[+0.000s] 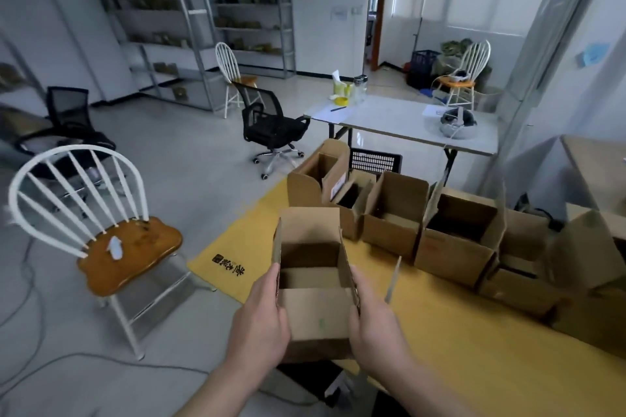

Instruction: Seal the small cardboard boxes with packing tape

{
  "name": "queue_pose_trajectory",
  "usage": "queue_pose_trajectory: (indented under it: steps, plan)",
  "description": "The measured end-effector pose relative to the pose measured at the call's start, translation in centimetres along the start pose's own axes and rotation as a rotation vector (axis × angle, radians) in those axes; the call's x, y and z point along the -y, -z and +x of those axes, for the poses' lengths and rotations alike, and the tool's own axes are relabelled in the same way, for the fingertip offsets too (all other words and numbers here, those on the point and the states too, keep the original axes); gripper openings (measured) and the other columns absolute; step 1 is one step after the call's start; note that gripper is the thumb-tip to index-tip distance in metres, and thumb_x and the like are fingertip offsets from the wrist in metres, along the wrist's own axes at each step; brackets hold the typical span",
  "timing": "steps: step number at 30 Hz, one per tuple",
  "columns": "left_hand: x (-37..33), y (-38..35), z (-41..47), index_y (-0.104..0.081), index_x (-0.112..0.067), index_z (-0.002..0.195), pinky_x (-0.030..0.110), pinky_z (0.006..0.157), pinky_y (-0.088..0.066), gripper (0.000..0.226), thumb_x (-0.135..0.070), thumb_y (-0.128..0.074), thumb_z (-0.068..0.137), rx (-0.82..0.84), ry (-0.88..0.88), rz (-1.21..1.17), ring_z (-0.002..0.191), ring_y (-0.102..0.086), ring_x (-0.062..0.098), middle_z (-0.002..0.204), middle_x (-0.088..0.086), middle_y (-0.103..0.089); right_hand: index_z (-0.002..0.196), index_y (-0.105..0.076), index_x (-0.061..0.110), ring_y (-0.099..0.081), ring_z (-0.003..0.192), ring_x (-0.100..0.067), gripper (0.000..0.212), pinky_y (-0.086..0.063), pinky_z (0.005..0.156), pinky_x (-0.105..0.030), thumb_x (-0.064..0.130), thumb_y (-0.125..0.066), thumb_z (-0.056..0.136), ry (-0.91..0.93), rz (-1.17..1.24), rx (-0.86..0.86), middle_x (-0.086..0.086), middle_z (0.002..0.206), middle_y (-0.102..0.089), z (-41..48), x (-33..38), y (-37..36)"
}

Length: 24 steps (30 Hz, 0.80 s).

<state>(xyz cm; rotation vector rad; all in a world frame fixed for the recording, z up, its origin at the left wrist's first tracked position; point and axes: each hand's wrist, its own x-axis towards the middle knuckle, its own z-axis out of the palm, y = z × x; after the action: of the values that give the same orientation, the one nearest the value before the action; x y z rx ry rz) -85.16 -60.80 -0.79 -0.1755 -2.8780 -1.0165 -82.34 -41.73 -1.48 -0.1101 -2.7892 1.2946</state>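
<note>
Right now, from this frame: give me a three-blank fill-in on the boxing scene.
The left hand and right hand grip a cardboard box whose top flaps are ____.
The other boxes stand on a ____ table cover.
The wooden-seat chair stands to the person's ____.
Missing: open; yellow; left.

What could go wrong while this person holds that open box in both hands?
1. The box is held only by its sides, left hand and right hand, at the yellow table's near edge; a slip could send it to the floor.
2. Its flaps stand open and no tape is in view; with both hands busy, they may spring back up before sealing.
3. The other open boxes stand close behind; a forward push might knock them.
</note>
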Motion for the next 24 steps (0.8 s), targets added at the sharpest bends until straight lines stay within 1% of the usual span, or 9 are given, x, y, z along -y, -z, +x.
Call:
queue_pose_trajectory:
  steps: [3, 6, 8, 11, 15, 17, 20, 22, 24]
  plan:
    - [2.5, 1.0, 2.2, -0.022, -0.02, 0.157, 0.029, 0.104, -0.039, 0.067, -0.01, -0.046, 0.096, -0.02, 0.053, 0.026, 0.134, -0.046, 0.019, 0.159, -0.003, -0.032, 0.143, -0.015, 0.063, -0.056, 0.104, -0.004, 0.066, -0.046, 0.085, -0.019, 0.02, -0.041, 0.1, 0.034, 0.0, 0.082, 0.025, 0.114, -0.053, 3.3, 1.2, -2.1]
    - [5.5, 2.0, 5.6, -0.024, -0.022, 0.157, 0.034, 0.102, -0.044, 0.067, -0.01, -0.047, 0.095, -0.038, 0.102, 0.034, 0.13, -0.049, 0.021, 0.157, -0.003, -0.035, 0.148, -0.016, 0.055, -0.053, 0.098, -0.005, 0.065, -0.042, 0.08, -0.019, 0.02, -0.041, 0.099, 0.068, -0.01, 0.12, 0.022, 0.121, -0.054, 7.1, 3.0, -4.5]
    - [8.1, 2.6, 8.7, -0.026, -0.023, 0.156, 0.036, 0.102, -0.045, 0.066, -0.008, -0.047, 0.094, -0.048, 0.115, 0.027, 0.13, -0.05, 0.022, 0.155, -0.003, -0.039, 0.15, -0.015, 0.052, -0.056, 0.104, -0.01, 0.067, -0.042, 0.083, -0.023, 0.02, -0.042, 0.098, 0.081, -0.019, 0.129, 0.015, 0.133, -0.056, 10.2, 4.0, -6.5]
    - [12.8, 2.9, 14.5, -0.031, -0.02, 0.155, 0.036, 0.11, -0.041, 0.069, -0.002, -0.048, 0.091, -0.052, 0.097, 0.001, 0.135, -0.046, 0.022, 0.153, 0.0, -0.043, 0.153, -0.011, 0.049, -0.056, 0.117, -0.021, 0.073, -0.045, 0.088, -0.03, 0.018, -0.043, 0.095, 0.086, -0.049, 0.136, 0.009, 0.144, -0.052, 15.6, 5.6, -10.0]
    - [18.8, 3.2, 24.7, -0.028, -0.027, 0.155, 0.04, 0.108, -0.044, 0.068, -0.005, -0.049, 0.093, -0.013, 0.041, -0.012, 0.132, -0.048, 0.021, 0.151, -0.002, -0.044, 0.152, -0.012, 0.051, -0.054, 0.123, -0.017, 0.077, -0.049, 0.099, -0.034, 0.015, -0.046, 0.093, 0.036, -0.04, 0.092, 0.012, 0.147, -0.049, 24.2, 8.0, -14.7]
    - [21.0, 3.5, 29.6, -0.028, -0.026, 0.155, 0.038, 0.109, -0.044, 0.067, -0.006, -0.05, 0.095, 0.017, 0.006, -0.017, 0.134, -0.048, 0.019, 0.153, -0.002, -0.044, 0.152, -0.009, 0.05, -0.057, 0.12, -0.02, 0.081, -0.052, 0.097, -0.036, 0.014, -0.047, 0.091, -0.006, -0.078, 0.075, 0.009, 0.149, -0.048, 28.5, 8.9, -16.9]
    - [23.4, 3.9, 35.9, -0.028, -0.023, 0.156, 0.03, 0.111, -0.037, 0.065, -0.004, -0.05, 0.097, 0.075, -0.027, -0.026, 0.138, -0.044, 0.019, 0.156, -0.001, -0.04, 0.155, -0.005, 0.042, -0.061, 0.111, -0.028, 0.084, -0.053, 0.088, -0.038, 0.013, -0.047, 0.089, -0.095, -0.146, 0.047, 0.002, 0.151, -0.047, 33.7, 10.3, -19.6]
    - [24.4, 3.9, 40.2, -0.029, -0.022, 0.156, 0.027, 0.11, -0.035, 0.065, -0.003, -0.049, 0.097, 0.116, -0.068, -0.028, 0.138, -0.043, 0.02, 0.156, 0.0, -0.039, 0.157, -0.005, 0.037, -0.06, 0.108, -0.032, 0.083, -0.052, 0.085, -0.039, 0.013, -0.047, 0.089, -0.147, -0.202, 0.009, -0.003, 0.144, -0.052, 36.7, 11.1, -20.7]
    - [24.9, 3.4, 43.7, -0.031, -0.019, 0.155, 0.025, 0.11, -0.033, 0.064, -0.001, -0.046, 0.096, 0.167, -0.124, -0.031, 0.137, -0.044, 0.021, 0.155, 0.003, -0.041, 0.158, -0.008, 0.031, -0.054, 0.108, -0.032, 0.08, -0.048, 0.086, -0.037, 0.012, -0.046, 0.09, -0.213, -0.274, -0.028, -0.006, 0.131, -0.057, 39.3, 11.4, -21.4]
